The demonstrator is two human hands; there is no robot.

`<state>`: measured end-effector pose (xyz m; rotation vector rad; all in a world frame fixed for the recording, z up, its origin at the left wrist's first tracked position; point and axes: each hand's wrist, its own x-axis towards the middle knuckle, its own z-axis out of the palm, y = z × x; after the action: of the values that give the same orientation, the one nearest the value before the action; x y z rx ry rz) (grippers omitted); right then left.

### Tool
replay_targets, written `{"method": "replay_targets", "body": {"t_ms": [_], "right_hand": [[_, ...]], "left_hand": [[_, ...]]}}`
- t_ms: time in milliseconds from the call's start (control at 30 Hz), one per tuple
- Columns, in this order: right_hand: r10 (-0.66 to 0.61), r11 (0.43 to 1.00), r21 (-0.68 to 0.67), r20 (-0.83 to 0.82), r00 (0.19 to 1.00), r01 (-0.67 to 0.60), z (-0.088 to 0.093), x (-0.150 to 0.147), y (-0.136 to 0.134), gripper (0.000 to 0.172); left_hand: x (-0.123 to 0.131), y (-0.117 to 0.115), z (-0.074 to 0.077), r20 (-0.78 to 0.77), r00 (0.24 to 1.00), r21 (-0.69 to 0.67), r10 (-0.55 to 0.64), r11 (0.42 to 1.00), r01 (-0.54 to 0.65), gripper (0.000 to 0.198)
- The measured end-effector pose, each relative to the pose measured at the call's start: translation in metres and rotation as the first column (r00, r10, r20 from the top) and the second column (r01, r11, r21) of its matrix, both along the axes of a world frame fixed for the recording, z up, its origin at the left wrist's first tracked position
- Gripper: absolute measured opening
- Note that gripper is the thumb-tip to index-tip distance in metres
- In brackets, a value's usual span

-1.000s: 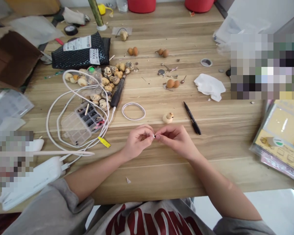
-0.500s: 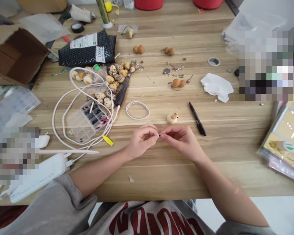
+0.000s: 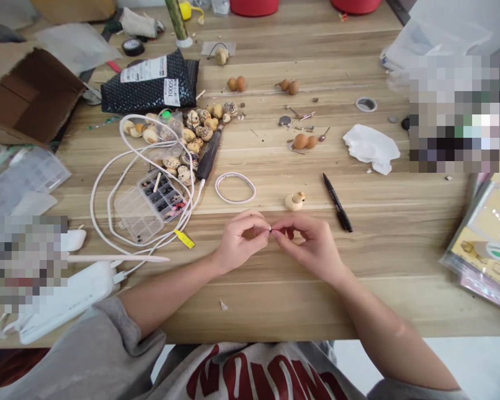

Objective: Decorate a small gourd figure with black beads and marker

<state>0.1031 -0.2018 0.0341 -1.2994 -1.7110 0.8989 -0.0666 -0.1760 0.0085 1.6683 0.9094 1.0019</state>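
Observation:
My left hand (image 3: 245, 240) pinches something tiny and whitish between thumb and forefinger. Fingertip to fingertip with it, my right hand (image 3: 310, 239) is closed in a pinch too, and a small dark bit shows where they meet. Both are too small to name. Just beyond my right hand sits a pale gourd-shaped figure (image 3: 294, 201) with a brownish top and a dark spot. To its right lies a black marker pen (image 3: 337, 203). A white ring-shaped band (image 3: 235, 188) lies beyond my left hand.
At left are a compartment box (image 3: 165, 194) of small parts, a looped white cable (image 3: 92, 194), a power bank (image 3: 69, 303) and a pile of patterned gourds (image 3: 202, 133). Brown gourds (image 3: 304, 141) lie farther back near crumpled white tissue (image 3: 371, 145). A cardboard box (image 3: 29, 94) stands far left.
The fingertips of both hands have shifted slightly around the tiny piece, and less of its white part shows. The view has moved a little; the things on the table stay put.

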Motion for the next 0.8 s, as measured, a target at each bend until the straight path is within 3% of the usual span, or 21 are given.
{"method": "replay_targets", "body": {"t_ms": [133,400,800], "right_hand": [[0.012,0.991,0.134,0.081,0.997,-0.023,0.0009,-0.0014,0.0,0.008],[0.079,0.933,0.331,0.196,0.978,-0.141,-0.0028,-0.0017,0.0012,0.014],[-0.019,0.91,0.407,0.232,0.972,-0.079,-0.0064,-0.0076,-0.0003,0.011]], "left_hand": [[-0.0012,-0.0004,0.0012,-0.035,0.999,0.012,-0.002,1.0,0.003,0.011],[-0.0003,0.0025,0.0053,0.001,1.0,-0.108,-0.007,0.994,0.007,0.022],[0.0032,0.0018,0.0007,0.002,0.997,-0.08,0.074,0.994,-0.073,0.014]]}}
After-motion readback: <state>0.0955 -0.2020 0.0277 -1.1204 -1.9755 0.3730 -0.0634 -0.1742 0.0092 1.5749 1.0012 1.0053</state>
